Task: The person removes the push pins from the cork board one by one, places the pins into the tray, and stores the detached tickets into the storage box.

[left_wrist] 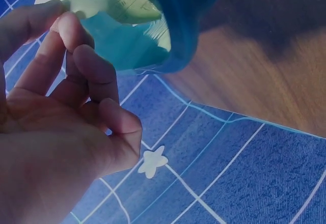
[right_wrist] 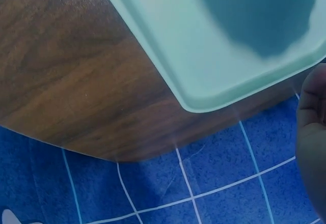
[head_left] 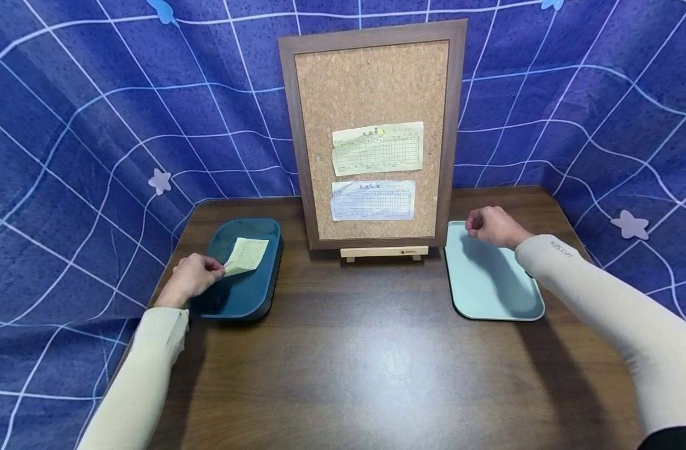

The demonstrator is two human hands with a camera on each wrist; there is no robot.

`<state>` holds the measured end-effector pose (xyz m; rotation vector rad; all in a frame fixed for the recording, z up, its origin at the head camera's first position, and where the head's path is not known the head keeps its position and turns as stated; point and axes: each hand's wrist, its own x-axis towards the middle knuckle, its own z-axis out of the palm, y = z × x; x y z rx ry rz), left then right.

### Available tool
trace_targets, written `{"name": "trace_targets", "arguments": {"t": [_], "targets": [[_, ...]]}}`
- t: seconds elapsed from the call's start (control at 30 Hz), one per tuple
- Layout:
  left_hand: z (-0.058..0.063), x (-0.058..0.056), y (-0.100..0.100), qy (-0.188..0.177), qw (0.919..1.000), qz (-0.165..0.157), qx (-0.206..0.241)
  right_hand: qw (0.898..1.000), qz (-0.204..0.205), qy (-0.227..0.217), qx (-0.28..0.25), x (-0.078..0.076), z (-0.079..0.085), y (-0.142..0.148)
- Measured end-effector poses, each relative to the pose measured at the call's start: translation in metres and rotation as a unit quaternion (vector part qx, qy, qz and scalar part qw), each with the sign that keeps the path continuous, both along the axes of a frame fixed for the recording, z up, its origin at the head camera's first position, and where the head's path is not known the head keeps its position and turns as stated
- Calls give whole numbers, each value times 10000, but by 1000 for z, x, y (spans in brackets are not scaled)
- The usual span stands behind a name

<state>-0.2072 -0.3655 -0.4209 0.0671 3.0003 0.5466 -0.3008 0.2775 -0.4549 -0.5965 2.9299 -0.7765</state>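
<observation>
Left hand [head_left: 192,278]: pinched a slip [head_left: 247,253] by one end — a loose grip could have dropped it.
Tub [head_left: 247,294]: sat below that hand.
Right hand [head_left: 497,227]: curled above a tray [head_left: 474,284] — could not tell if holding anything.
Corkboard [head_left: 371,81]: stood beyond, between hands.

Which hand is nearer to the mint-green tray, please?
Right: the right hand hovers at the mint-green tray; the left hand is far to the left, by the dark teal tray.
</observation>
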Motion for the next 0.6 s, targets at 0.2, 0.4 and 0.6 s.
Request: {"name": "trace_targets", "arguments": {"t": [0.2,0.4,0.6], "targets": [[-6,0,0,-96,9999,131,53,10000,-16,-13,-4,2,-10,-1],[-12,0,0,-80,9999,-60,82,10000,3,41,62,5,-18,-2],[-12,0,2,-147,9998,-102,13,9999,39,82,52,5,-23,0]]}}
